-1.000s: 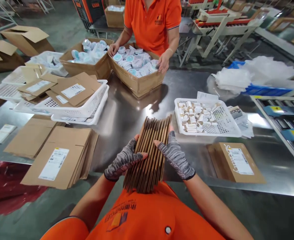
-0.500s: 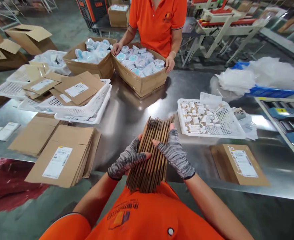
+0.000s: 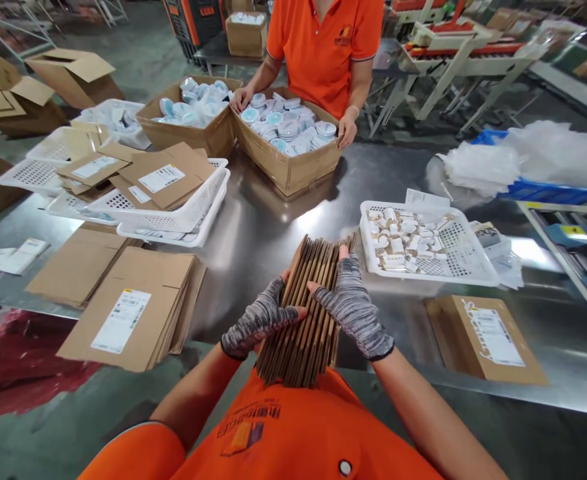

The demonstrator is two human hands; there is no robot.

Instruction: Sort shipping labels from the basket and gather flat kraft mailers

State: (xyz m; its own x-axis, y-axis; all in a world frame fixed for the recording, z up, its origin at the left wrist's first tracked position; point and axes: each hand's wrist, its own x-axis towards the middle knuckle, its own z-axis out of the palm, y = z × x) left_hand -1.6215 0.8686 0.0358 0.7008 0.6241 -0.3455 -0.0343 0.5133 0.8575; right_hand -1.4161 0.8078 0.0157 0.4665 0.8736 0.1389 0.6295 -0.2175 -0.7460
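Observation:
I hold a thick stack of flattened cardboard boxes (image 3: 307, 313) on edge between both hands, its near end resting against my orange shirt. My left hand (image 3: 258, 323), in a grey fingerless glove, grips the stack's left side with the thumb across its top edges. My right hand (image 3: 352, 308), gloved the same way, clasps the right side with its thumb on top. The stack stands over the near edge of the steel table (image 3: 273, 220).
A pile of flat labelled cartons (image 3: 133, 310) lies at my left, one labelled carton (image 3: 486, 330) at my right. White baskets (image 3: 426, 243) (image 3: 173, 200) sit beyond. Across the table a person in orange (image 3: 328, 47) has both hands on a carton of round tins (image 3: 288, 137).
My view has drifted slightly, so everything sits a little to the right in frame. My hands keep the same grip on the stack. The other person's right hand moved to the carton's rim.

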